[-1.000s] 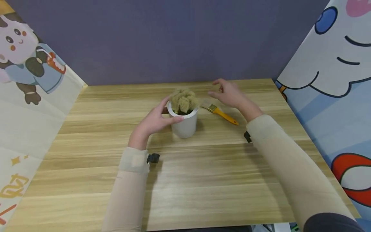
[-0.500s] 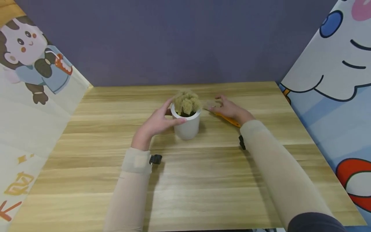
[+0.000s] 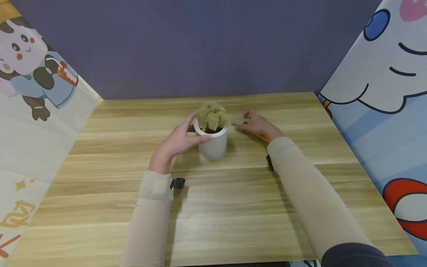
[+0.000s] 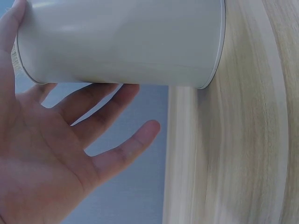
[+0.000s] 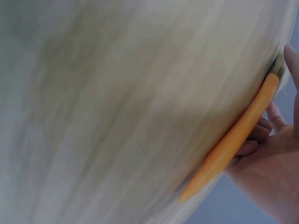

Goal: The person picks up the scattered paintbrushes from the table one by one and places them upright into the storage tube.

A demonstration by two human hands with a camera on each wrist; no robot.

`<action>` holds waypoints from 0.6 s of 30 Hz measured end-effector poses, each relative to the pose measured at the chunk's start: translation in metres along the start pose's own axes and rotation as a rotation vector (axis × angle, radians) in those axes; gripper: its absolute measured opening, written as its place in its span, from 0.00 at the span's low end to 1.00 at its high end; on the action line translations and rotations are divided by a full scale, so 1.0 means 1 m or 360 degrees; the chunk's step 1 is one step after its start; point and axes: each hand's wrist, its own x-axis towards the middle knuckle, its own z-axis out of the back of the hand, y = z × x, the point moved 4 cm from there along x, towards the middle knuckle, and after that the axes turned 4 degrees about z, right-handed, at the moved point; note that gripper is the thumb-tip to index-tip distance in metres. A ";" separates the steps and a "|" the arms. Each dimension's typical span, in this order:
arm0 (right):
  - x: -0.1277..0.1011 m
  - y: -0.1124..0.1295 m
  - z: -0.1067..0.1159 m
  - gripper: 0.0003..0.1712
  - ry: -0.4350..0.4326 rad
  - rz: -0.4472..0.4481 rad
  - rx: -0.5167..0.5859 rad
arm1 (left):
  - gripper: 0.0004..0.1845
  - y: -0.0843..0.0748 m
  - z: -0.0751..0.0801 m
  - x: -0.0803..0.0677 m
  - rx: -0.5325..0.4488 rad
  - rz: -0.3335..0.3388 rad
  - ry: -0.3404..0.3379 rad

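A white flowerpot (image 3: 213, 148) with a tuft of yellow-green, moss-like plant (image 3: 211, 115) stands at the middle of the table. My left hand (image 3: 176, 140) holds it from the left, thumb on the front rim and fingers round the back. In the left wrist view, fingertips touch the side of the pot (image 4: 121, 44), with the little finger apart. My right hand (image 3: 259, 125) reaches over a paintbrush (image 5: 233, 144) with an orange handle, lying right of the pot. Thumb and fingers straddle its metal ferrule with a gap between them. The hand partly hides the brush in the head view.
The wood-grain table (image 3: 213, 207) ends at a dark blue-grey wall (image 3: 207, 48) behind the pot. Cartoon-printed panels (image 3: 43, 148) flank it left and right. A small black camera (image 3: 178, 183) sits on my left wrist.
My right hand has come down from above and behind the paintbrush to its ferrule, moving slightly left. My left hand keeps its place on the flowerpot.
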 end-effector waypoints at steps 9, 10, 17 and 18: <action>0.001 0.001 -0.003 0.39 -0.0039 0.0020 -0.0032 | 0.58 -0.001 0.001 -0.001 -0.0020 -0.0017 0.0001; 0.001 0.001 -0.003 0.39 -0.0044 0.0022 -0.0039 | 0.58 0.000 0.001 -0.001 -0.0023 -0.0019 0.0002; -0.001 0.002 -0.001 0.44 -0.0046 -0.0010 0.0019 | 0.59 -0.001 0.001 -0.001 -0.0016 -0.0030 0.0006; -0.001 0.002 0.000 0.46 -0.0046 -0.0021 0.0045 | 0.59 -0.001 0.001 -0.001 -0.0014 -0.0033 0.0007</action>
